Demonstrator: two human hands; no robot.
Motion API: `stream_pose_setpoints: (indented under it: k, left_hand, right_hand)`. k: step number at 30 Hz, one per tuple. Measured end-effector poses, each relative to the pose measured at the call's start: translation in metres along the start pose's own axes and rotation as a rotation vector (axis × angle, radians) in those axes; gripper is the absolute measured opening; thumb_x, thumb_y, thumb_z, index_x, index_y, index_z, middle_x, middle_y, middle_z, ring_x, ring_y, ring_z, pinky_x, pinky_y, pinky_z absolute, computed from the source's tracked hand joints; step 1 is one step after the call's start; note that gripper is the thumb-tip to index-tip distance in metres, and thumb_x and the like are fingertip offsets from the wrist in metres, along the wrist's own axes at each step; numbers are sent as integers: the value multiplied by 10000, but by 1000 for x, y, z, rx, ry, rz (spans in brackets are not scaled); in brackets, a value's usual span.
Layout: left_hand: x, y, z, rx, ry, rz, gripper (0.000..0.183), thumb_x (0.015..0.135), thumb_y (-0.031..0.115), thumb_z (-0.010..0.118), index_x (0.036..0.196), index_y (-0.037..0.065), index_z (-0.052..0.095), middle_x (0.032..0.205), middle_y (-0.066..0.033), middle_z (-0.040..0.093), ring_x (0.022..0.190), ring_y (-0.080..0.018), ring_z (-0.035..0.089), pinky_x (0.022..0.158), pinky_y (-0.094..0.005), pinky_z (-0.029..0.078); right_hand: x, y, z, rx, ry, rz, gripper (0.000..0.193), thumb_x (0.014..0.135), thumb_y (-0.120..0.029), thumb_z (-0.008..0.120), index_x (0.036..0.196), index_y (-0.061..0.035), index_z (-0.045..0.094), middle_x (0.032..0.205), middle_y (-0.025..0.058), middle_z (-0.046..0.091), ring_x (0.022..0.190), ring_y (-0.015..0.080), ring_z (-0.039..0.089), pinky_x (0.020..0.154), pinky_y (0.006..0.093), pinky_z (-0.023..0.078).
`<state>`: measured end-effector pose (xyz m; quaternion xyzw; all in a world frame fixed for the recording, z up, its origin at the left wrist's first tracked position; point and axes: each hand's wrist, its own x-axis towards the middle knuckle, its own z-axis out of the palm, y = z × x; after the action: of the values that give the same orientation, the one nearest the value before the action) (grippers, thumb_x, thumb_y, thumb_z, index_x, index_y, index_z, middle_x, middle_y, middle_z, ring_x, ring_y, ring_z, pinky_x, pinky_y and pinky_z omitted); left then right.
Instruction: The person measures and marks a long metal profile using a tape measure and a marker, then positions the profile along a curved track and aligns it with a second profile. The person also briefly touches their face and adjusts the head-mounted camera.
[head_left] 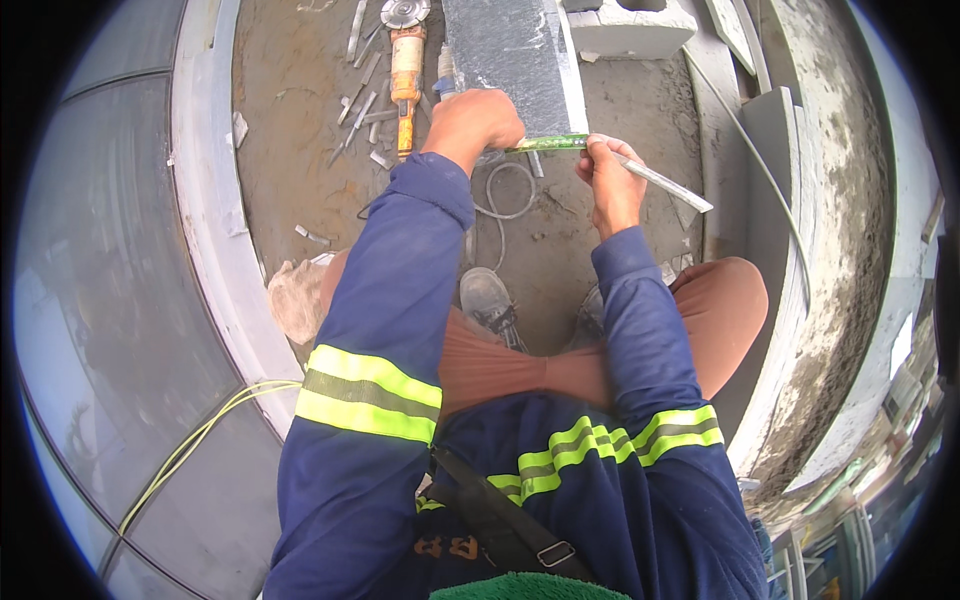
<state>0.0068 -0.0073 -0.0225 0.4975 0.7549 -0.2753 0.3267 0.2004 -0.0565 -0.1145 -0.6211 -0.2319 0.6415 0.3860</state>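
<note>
Fingers clamped at both ends: a person's left hand (480,118) closes on one end of a green tape (551,143), the right hand (612,180) pinching the other w/ a pale strip (672,188) angled out right. The tape spans btwn the hands at the near end of a dark grey slab (508,68). An orange grinder (406,72) (disc at its far end) lies left of the slab, nr scattered pale offcuts (361,120).
</note>
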Motion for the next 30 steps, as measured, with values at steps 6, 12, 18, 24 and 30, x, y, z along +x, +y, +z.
stream_pose_setpoints:
  k: [6, 12, 18, 24, 30]
  left_hand:
    - [-5, -1, -10, 16, 3, 24, 440, 871, 291, 749, 1285, 151, 804, 1339, -131, 766, 1259, -334, 724, 1028, -446, 561]
    - [-8, -3, -9, -32, -2, 52, 483, 891, 357, 768, 1296, 94, 786, 1352, -168, 752, 1246, -378, 717, 1037, -499, 556]
    - [-8, 0, -7, -40, 53, 47, 367, 834, 230, 770, 1188, 166, 843, 1243, -119, 802, 1187, -305, 763, 967, -407, 592]
    - [-8, -3, -6, -47, 78, 47, 348, 846, 251, 793, 1182, 174, 849, 1235, -127, 804, 1187, -297, 766, 968, -413, 596]
    - [-8, -3, -7, -54, 58, 54, 350, 849, 274, 829, 1184, 174, 852, 1232, -130, 806, 1170, -294, 774, 966, -418, 598]
  right_hand:
    - [0, -7, -6, -103, 28, -49, 189, 1010, -172, 714, 1103, -8, 713, 909, 38, 718, 728, 105, 645, 713, 282, 579]
    - [-22, -55, 0, -275, -66, -336, 212, 989, -224, 705, 1058, -23, 707, 891, 74, 739, 744, 123, 670, 702, 295, 544]
    - [-2, -52, 25, -681, -437, -502, 275, 958, -295, 745, 956, -20, 726, 813, 87, 756, 751, 185, 689, 736, 360, 542]
    - [10, -45, 34, -718, -470, -474, 278, 944, -299, 745, 977, -23, 738, 789, 107, 742, 752, 222, 691, 737, 384, 550]
    - [6, -43, 31, -722, -468, -517, 268, 943, -291, 740, 963, -24, 737, 769, 97, 724, 731, 206, 672, 721, 377, 545]
